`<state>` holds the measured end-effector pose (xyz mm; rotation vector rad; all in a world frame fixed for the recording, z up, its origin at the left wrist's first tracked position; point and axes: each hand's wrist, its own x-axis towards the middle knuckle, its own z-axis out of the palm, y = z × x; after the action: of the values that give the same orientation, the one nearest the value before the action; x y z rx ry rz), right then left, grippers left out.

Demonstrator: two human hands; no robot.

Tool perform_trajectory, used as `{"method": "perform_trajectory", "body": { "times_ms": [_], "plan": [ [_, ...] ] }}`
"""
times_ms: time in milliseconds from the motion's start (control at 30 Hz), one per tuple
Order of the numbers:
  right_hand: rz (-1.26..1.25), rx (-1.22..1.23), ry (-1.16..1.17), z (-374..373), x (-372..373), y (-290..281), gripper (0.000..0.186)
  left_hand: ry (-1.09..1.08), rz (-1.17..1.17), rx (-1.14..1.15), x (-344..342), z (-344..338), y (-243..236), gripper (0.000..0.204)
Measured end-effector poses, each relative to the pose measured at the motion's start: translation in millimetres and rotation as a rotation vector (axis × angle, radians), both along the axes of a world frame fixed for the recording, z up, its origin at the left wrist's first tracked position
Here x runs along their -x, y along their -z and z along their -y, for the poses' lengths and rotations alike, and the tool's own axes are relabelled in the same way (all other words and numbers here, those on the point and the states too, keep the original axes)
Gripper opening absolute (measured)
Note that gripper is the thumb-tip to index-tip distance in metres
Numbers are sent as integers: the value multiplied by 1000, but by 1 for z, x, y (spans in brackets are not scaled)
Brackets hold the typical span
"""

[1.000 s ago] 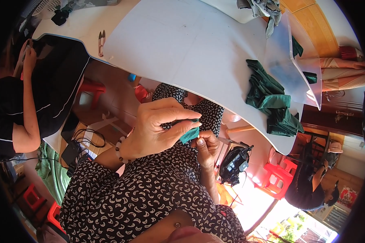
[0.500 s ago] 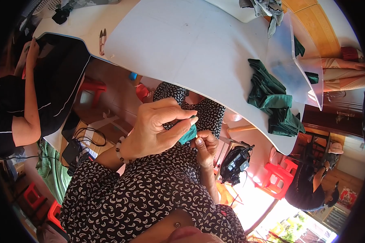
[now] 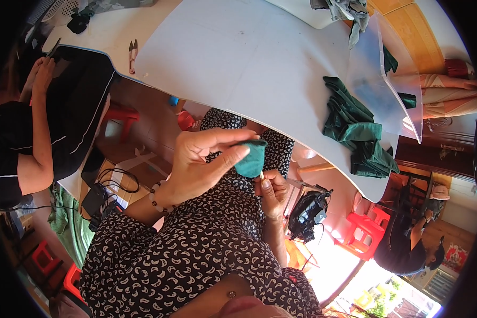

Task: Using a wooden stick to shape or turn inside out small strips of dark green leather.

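Note:
My left hand point(image 3: 199, 164), with a beaded bracelet at the wrist, pinches a small dark-green fabric piece point(image 3: 252, 163) between thumb and forefinger, held up over my patterned clothing. Just below it my right hand point(image 3: 271, 192) is closed on a thin pale stick-like item point(image 3: 262, 177) at the fabric's lower edge; its upper end is hidden by the fabric. On the white table point(image 3: 233, 53) beyond lie a rumpled green velvet pile point(image 3: 355, 138) and small snips point(image 3: 133, 55).
A co-worker's arms point(image 3: 41, 111) are at left, beside black cloth. Another person point(image 3: 403, 238) is at lower right. Red stools point(image 3: 363, 236), a black bag point(image 3: 305, 214) and cables point(image 3: 116, 180) sit below the table. A clear sheet point(image 3: 387, 90) stands at the table's right.
The green fabric piece in my left hand is raised and turned, showing more of its face, with the pale item visible below it. The left co-worker's hands have shifted.

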<state>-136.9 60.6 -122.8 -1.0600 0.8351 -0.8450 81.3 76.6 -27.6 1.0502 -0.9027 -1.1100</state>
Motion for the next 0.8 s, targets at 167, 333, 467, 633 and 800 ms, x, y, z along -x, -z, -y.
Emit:
{"method": "perform_trajectory", "body": {
  "times_ms": [167, 333, 467, 633, 800],
  "plan": [
    [-233, 96, -138, 21, 55, 14, 33, -189, 89, 104, -5, 1, -6, 28],
    [140, 327, 288, 37, 40, 1, 34, -279, 415, 243, 0, 0, -14, 35],
    [262, 433, 108, 49, -28, -61, 43, -198, 593, 235, 4, -2, -26, 37],
    [352, 345, -42, 51, -68, -86, 34, -169, 566, 214, 8, -6, -29, 37],
    [434, 168, -73, 48, -69, -80, 14, -146, 344, 114, 10, -12, -27, 36]
  ]
}}
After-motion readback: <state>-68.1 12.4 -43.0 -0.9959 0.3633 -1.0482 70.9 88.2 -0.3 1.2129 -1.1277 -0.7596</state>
